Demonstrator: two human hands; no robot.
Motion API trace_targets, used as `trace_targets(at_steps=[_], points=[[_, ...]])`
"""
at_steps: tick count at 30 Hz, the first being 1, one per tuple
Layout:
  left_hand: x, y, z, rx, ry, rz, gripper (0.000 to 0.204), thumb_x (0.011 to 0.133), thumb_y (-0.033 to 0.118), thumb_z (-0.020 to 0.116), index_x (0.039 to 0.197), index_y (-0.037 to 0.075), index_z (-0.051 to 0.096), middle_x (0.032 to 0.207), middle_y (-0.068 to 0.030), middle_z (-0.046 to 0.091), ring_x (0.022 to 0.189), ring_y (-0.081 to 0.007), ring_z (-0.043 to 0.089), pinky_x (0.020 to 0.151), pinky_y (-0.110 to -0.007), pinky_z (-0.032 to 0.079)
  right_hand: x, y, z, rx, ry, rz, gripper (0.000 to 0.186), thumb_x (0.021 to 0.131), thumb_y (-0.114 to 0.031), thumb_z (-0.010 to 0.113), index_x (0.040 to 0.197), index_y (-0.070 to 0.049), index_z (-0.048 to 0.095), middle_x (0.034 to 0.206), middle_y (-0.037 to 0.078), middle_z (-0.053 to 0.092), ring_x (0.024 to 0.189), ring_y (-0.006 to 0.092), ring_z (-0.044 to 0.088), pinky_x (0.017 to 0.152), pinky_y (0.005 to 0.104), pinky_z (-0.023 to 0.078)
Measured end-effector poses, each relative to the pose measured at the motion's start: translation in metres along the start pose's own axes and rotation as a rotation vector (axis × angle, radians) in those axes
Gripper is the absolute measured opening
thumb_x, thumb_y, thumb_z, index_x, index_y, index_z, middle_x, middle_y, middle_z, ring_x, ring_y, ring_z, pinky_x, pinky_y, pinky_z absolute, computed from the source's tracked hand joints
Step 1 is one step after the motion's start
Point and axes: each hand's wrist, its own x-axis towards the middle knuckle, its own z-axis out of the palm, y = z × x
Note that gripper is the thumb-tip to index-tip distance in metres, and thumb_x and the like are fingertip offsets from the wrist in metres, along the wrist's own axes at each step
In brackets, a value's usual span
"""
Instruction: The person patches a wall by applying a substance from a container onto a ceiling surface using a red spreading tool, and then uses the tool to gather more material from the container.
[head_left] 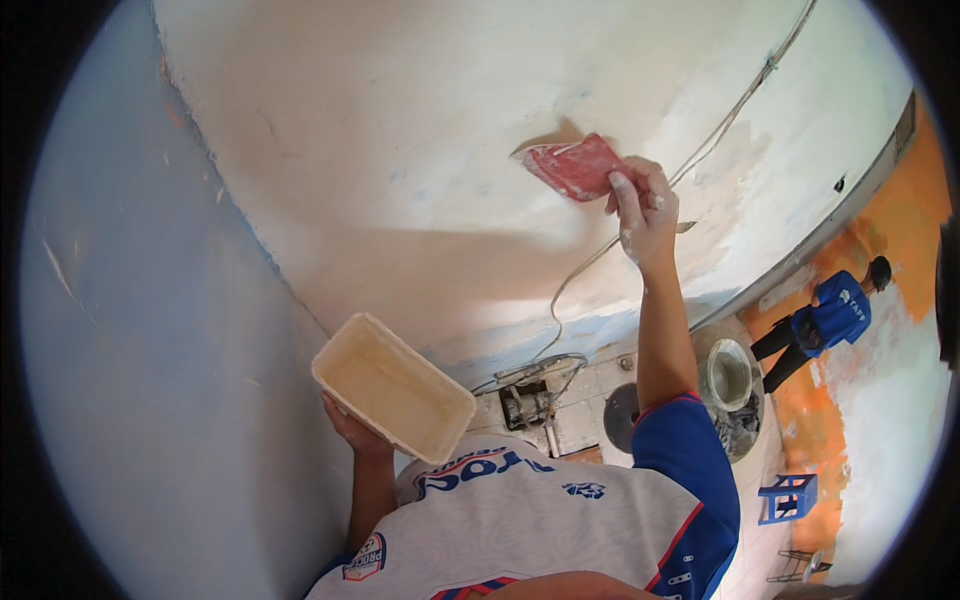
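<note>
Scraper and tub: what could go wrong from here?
The scraper might snag the cable, which runs along the wall and passes close to the right hand. The tub could tip or slip, since only the left hand holds it.

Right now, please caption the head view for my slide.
Right hand holds a flat red scraper at a pale wall, left hand a rectangular cream tub.

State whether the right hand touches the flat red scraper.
Touching: in the head view, the right hand grips the white-smeared, flat red scraper by its right end.
</note>
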Motion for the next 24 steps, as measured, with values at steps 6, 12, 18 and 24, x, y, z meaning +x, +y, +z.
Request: trace_targets(at_steps=[6, 12, 18, 24], points=[[-0.001, -0.002, 0.003, 0.006, 0.032, -0.024, 0.073, 0.102, 0.065, 0.033, 0.152, 0.013, 0.040, 0.151, -0.0110, 0.048, 0.134, -0.0322, 0.050, 0.111, -0.048, 0.043, 0.027, -0.010, -0.034, 0.177, 0.282, -0.130, 0.011, 0.101, -0.009, 0.062, 0.108, -0.001, 0.059, 0.088, 0.008, 0.066, 0.062, 0.0098, 0.056, 0.054, 0.0244, 0.044], [0.000, -0.001, 0.002, -0.001, 0.046, -0.047, 0.073, 0.102, 0.065, 0.032, 0.152, 0.013, 0.040, 0.150, -0.0103, 0.048, 0.134, -0.0312, 0.050, 0.111, -0.046, 0.043, 0.051, -0.011, -0.034, 0.066, 0.165, -0.027, 0.014, 0.101, -0.008, 0.061, 0.113, -0.001, 0.060, 0.082, 0.004, 0.064, 0.061, 0.0083, 0.053, 0.055, 0.0232, 0.042], [0.000, -0.002, -0.001, -0.007, 0.017, -0.031, 0.071, 0.102, 0.064, 0.032, 0.151, 0.013, 0.041, 0.150, -0.0101, 0.049, 0.133, -0.0310, 0.050, 0.111, -0.047, 0.043, 0.037, -0.019, -0.023, -0.036, -0.165, 0.028, 0.014, 0.101, -0.007, 0.061, 0.113, 0.000, 0.062, 0.083, 0.005, 0.064, 0.061, 0.0079, 0.051, 0.054, 0.0217, 0.043], [0.000, -0.002, -0.008, -0.053, 0.086, -0.060, 0.072, 0.102, 0.065, 0.032, 0.152, 0.014, 0.041, 0.151, -0.0104, 0.048, 0.134, -0.0314, 0.050, 0.111, -0.047, 0.043, 0.071, -0.026, -0.047, 0.125, 0.265, -0.158, 0.015, 0.099, -0.008, 0.064, 0.112, 0.000, 0.062, 0.079, 0.003, 0.063, 0.061, 0.0075, 0.053, 0.054, 0.0221, 0.043]])
